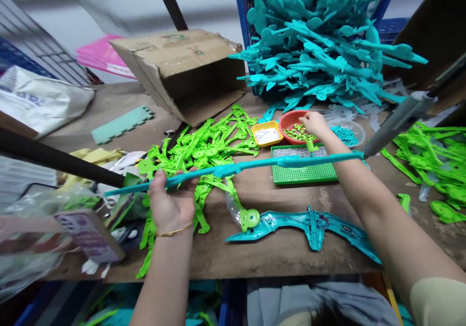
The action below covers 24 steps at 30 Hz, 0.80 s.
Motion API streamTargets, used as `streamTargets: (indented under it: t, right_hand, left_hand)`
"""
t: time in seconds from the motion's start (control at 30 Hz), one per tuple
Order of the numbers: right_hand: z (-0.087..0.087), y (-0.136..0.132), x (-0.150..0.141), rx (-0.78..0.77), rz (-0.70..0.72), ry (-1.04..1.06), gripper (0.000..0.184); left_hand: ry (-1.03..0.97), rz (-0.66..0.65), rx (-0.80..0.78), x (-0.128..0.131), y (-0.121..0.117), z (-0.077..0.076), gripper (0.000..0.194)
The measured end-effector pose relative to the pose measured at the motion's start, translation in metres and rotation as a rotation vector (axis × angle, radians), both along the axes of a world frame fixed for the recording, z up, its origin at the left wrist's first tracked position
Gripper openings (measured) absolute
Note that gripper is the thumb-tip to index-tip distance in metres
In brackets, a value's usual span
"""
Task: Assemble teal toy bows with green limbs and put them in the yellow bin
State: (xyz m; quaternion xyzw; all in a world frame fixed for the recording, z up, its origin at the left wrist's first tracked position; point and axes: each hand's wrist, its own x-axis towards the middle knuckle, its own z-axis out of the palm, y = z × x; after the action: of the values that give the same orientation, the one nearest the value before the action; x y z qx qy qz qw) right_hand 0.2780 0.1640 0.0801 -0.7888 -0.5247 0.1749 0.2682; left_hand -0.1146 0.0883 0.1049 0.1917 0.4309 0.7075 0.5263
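The left hand [173,202] grips the end portion of a long teal plastic piece [222,170], thumb on the near side and fingers curled behind it. The piece stretches across the table [276,263] to the right forearm, partly covering the green tray [304,174]. The right hand [312,122] reaches into the red bowl [293,117] of small green parts [298,132], fingers bent together at the tips; whether they pinch a part, I cannot tell. The yellow dish [267,134] is just left of the bowl, and a clear tub [358,132] of small blue parts [344,135] sits to its right, partly behind the right wrist. A second teal piece [269,224] lies nearer the table's front edge, beside a pile of lime-green pieces [209,151].
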Motion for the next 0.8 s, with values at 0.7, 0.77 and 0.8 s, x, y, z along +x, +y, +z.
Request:
streamTargets:
  t: [0.7,0.77,0.8]
  right_hand:
    - [0.085,-0.155,-0.145,0.421,0.723,0.289,0.016]
    - [0.08,-0.152,-0.165,0.43,0.806,0.243,0.014]
    - [0.076,-0.151,-0.172,0.432,0.833,0.225,0.015]
  left_hand:
    - [-0.291,-0.397,0.154,0.072,-0.077,-0.004,0.029]
    - [-0.346,-0.435,0.153,0.091,-0.084,-0.007,0.053]
    - [-0.364,-0.449,0.16,0.097,-0.087,-0.008,0.061]
